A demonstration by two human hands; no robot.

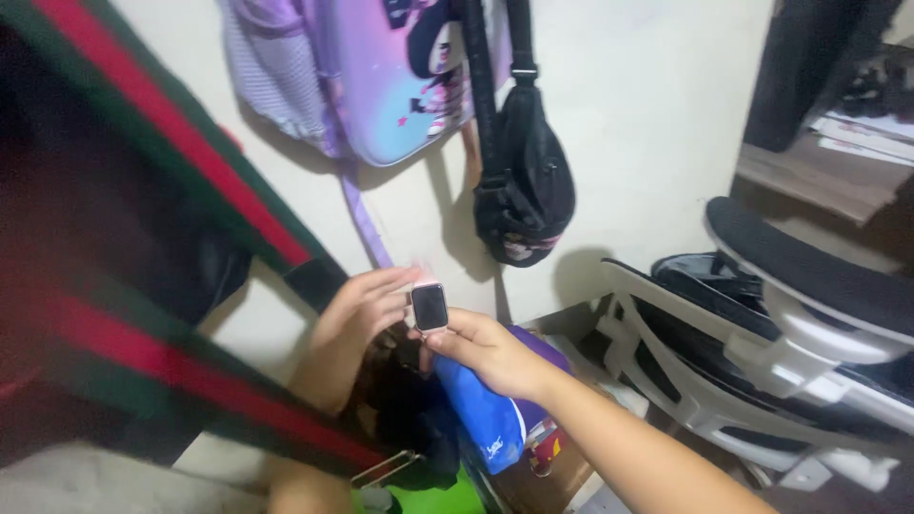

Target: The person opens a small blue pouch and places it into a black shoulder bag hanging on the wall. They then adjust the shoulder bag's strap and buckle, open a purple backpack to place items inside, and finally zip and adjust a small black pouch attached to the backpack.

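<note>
Big dark bag (143,286) with red and green stripes fills the left side, blurred and close to the camera, hanging across the left forearm. On the right, a white shoe rack (724,381) leans by the wall, dark shoes (809,266) resting on its bars. Up on the pale wall (647,124) hangs a purple backpack (371,76), and just beside it to the right a black sling bag (524,181) dangles from its strap.

Down to the middle now. A blue pouch (486,419) sits under the right wrist, with a heap of dark fabric just left of it.

Right hand (486,352) comes in from the lower right, fingers pinched shut around the lower end of a smartwatch (429,307). The watch stands upright above the knuckles, dark square screen facing the camera, pale pinkish case around it. Left hand (367,305) is just beside it on the left, palm open, fingers spread and stretched toward the watch; the fingertips reach its upper edge, though whether they truly touch cannot be told. The watch sits between the two hands, in front of the wall, just below the sling bag.
</note>
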